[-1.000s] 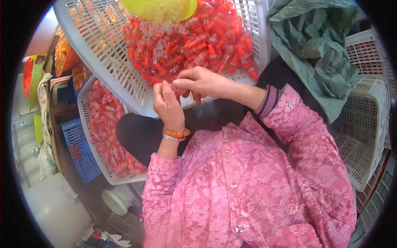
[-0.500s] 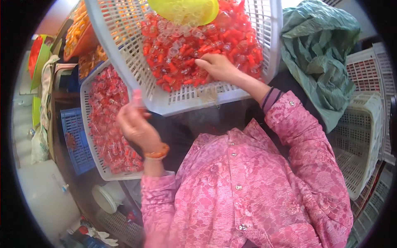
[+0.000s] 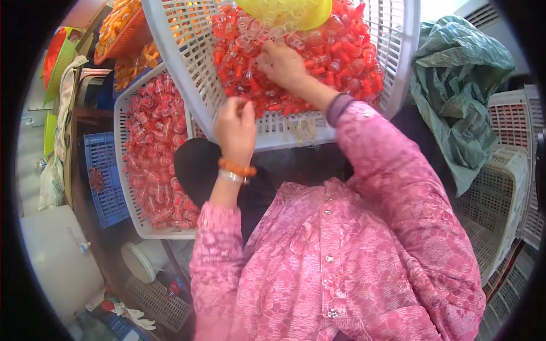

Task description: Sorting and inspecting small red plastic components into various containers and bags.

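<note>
Basket-crowded workroom: right grip [image 3: 284,66], fingers curled among small red pieces [image 3: 348,59] heaped in a white basket [image 3: 328,135], hold hidden; left grip [image 3: 236,133] by its near-left corner, closure unclear; pieces presumably light, stiff, slick plastic, best pinched by the sides; yellow bowl [image 3: 304,16] beyond.

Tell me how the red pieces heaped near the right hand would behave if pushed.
The red pieces would likely roll over one another, being rounded and heaped loosely. Each is probably light, looking small and plastic. Their glossy sheen suggests they may be slippery.
</note>
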